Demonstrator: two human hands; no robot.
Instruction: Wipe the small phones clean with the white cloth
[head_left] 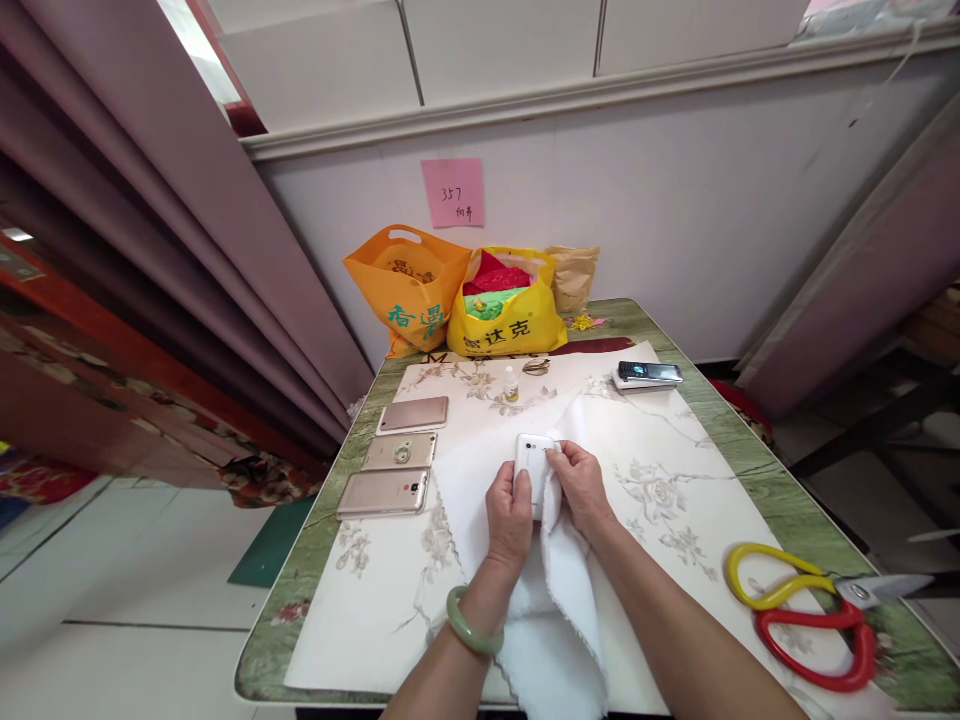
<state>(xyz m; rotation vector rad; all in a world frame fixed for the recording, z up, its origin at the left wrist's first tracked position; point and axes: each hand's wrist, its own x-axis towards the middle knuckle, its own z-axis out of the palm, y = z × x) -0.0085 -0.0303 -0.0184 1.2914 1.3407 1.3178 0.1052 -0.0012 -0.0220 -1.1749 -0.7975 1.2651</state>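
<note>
In the middle of the table I hold a white mobile phone (531, 462), its back with the camera facing up. My left hand (511, 515) grips its left side, thumb on the back. With my right hand (581, 485) I pinch a fold of white cloth (555, 650) against the phone's upper right edge. The cloth spreads beneath both hands and hangs toward the table's front edge. A small bottle (511, 384) stands just beyond the cloth. Left of it lie three phones face down: a rose-coloured phone (413, 415), a phone with a ring holder (379, 452) and a gold phone (375, 494).
Large scissors (817, 610) with yellow and red handles lie at the right front. A keypad phone (651, 373) rests on a white one at the right back. An orange bag (409, 285), a stuffed yellow bag (510, 320) and a brown paper bag (574, 277) stand along the wall.
</note>
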